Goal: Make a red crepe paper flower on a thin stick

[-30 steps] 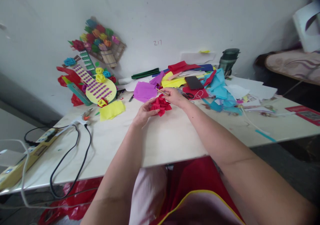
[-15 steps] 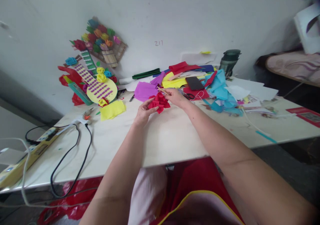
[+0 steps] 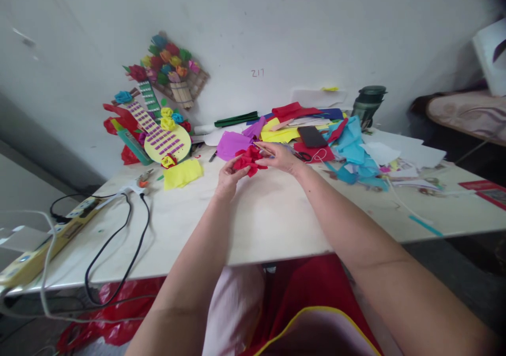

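My left hand (image 3: 228, 174) and my right hand (image 3: 282, 157) meet over the white table (image 3: 276, 219), both closed on a crumpled red crepe paper flower (image 3: 247, 161). The left fingers pinch its lower left side. Between my right fingers a thin wooden stick (image 3: 264, 148) pokes out up and to the left above the flower. A sheet of purple paper (image 3: 230, 144) lies just behind the flower.
A paper guitar with paper flowers (image 3: 158, 132) leans on the wall at left, a yellow sheet (image 3: 182, 174) before it. Coloured paper scraps (image 3: 348, 145), a black phone (image 3: 312, 136), scissors (image 3: 302, 156) and a dark bottle (image 3: 367, 103) lie behind. A power strip (image 3: 51, 240) and black cable (image 3: 114, 240) lie at left.
The view has shifted slightly, so everything sits a little to the right. My hands have kept hold of the red flower and turned it a little.
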{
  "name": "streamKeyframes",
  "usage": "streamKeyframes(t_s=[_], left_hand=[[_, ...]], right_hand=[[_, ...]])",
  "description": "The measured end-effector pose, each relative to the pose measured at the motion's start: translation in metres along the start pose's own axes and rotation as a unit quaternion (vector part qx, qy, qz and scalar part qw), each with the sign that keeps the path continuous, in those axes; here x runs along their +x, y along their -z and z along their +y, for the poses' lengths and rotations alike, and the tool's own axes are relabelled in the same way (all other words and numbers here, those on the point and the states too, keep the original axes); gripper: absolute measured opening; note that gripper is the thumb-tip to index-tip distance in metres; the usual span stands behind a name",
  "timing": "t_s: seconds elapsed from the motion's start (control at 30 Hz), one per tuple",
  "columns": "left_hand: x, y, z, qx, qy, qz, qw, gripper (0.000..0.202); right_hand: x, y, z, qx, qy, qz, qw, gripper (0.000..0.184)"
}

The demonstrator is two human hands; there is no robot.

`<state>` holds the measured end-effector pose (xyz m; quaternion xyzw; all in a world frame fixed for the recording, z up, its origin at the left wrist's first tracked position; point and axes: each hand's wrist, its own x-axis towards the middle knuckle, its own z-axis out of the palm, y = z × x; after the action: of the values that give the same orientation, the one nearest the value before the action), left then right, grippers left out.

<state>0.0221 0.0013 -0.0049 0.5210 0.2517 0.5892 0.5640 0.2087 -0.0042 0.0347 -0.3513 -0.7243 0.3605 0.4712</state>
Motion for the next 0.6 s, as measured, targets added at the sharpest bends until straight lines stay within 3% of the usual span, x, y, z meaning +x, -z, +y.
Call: streamKeyframes(t_s=[0.13,0.3,0.4,0.5,0.6], left_hand=[[0.000,0.000,-0.002,0.002,0.006,-0.011,1.000,0.052],[-0.003,-0.002,-0.002,-0.005,0.026,-0.009,1.000,0.051],[-0.003,-0.003,-0.002,0.001,0.038,-0.001,0.999,0.050],[-0.002,-0.003,-0.003,0.011,0.048,0.013,0.999,0.048],[-0.002,-0.003,-0.005,0.014,0.052,0.023,0.998,0.048]], right_hand=[[0.000,-0.005,0.009,-0.062,0.001,-0.005,0.998,0.084],[-0.002,-0.006,0.007,-0.144,0.000,-0.017,0.989,0.077],[-0.004,-0.006,0.002,-0.178,-0.006,-0.017,0.984,0.083],[-0.005,-0.007,-0.004,-0.257,-0.017,-0.006,0.966,0.098],[-0.006,-0.009,-0.007,-0.328,-0.027,0.002,0.944,0.100]])
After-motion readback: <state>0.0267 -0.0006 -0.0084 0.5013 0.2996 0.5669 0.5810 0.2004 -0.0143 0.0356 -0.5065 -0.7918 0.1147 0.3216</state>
